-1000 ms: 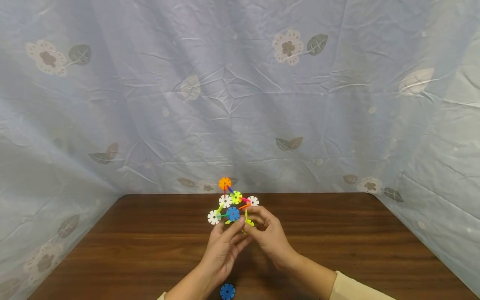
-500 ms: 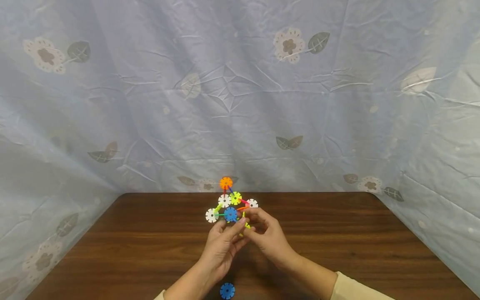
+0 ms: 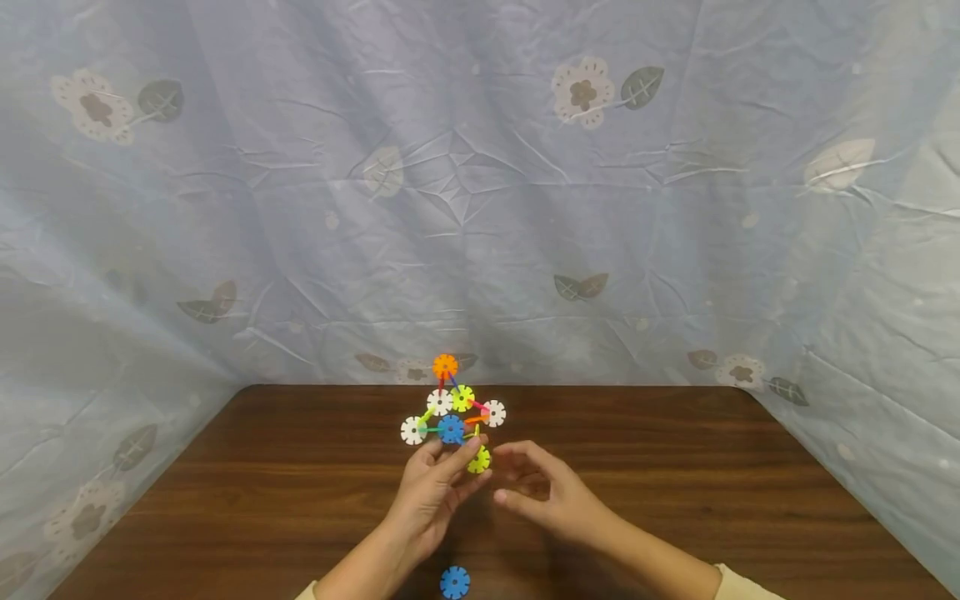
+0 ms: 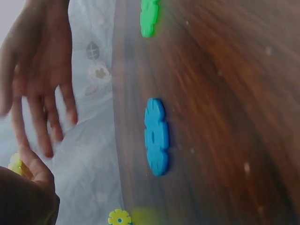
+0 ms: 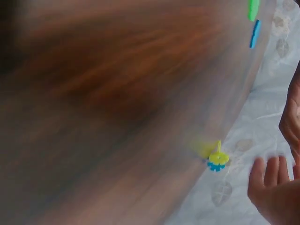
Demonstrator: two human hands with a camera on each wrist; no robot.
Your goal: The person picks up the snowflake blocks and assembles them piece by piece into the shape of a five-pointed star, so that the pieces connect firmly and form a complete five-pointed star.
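Observation:
My left hand (image 3: 438, 496) holds a built figure of slotted snowflake discs between thumb and fingers. An orange disc (image 3: 446, 367) tops it, with white and yellow-green discs below. The thumb lies near its central blue disc (image 3: 451, 429) and a lower yellow-green disc (image 3: 478, 460). Several joining discs show only edge-on. To the right, my right hand (image 3: 551, 496) hangs apart from the figure, its fingers loosely bent with nothing visible in them. The left wrist view catches this hand (image 4: 42, 70) with fingers extended. Most of the figure lies outside the wrist views.
A loose blue disc (image 3: 454, 582) lies flat on the brown wooden table (image 3: 300, 500) near its front. Beyond it in the left wrist view is a green disc (image 4: 149, 18), outside the head view. Patterned cloth (image 3: 480, 208) hangs behind the table.
My right hand has let go of the yellow-green disc area and drawn back to the right and down. My left hand has shifted slightly left with the figure.

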